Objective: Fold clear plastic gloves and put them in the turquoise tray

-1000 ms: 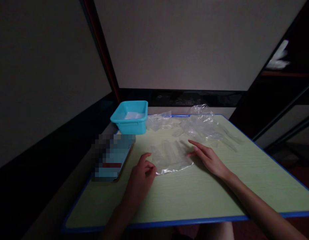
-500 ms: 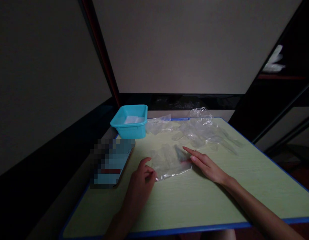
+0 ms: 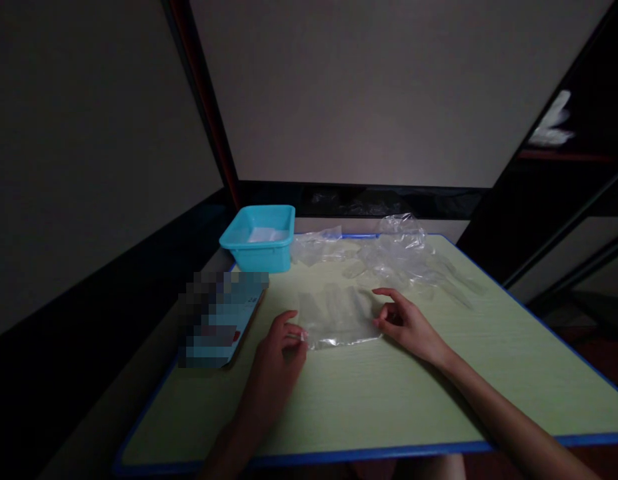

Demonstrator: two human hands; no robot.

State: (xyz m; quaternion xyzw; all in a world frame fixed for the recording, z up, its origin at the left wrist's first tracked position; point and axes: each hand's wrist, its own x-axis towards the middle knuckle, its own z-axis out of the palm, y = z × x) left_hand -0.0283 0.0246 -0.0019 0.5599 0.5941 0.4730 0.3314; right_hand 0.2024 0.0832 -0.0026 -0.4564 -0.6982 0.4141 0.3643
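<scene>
A thin, clear plastic piece (image 3: pixel 341 320) lies flat in the middle of the table, with layered strips across it and a shiny front edge. Whether it is a bag or a disposable glove, I cannot tell. My left hand (image 3: pixel 279 350) pinches its near left corner, index finger raised. At its right edge, my right hand (image 3: pixel 406 327) has thumb and fingers curled together in a pinch, the index finger stretched above.
Crumpled clear plastic (image 3: pixel 403 257) is heaped at the back right, with more plastic (image 3: pixel 319 247) beside the turquoise basket (image 3: pixel 256 257), which holds something white. A blurred-out flat phone-like object (image 3: pixel 229 327) lies at the left. The pale green table (image 3: pixel 369 407) has a blue edge.
My right hand's fingers have curled from outstretched to a pinch at the plastic's right edge. The plastic's right side, folded or lifted before, now lies flatter. My left hand stays at its corner.
</scene>
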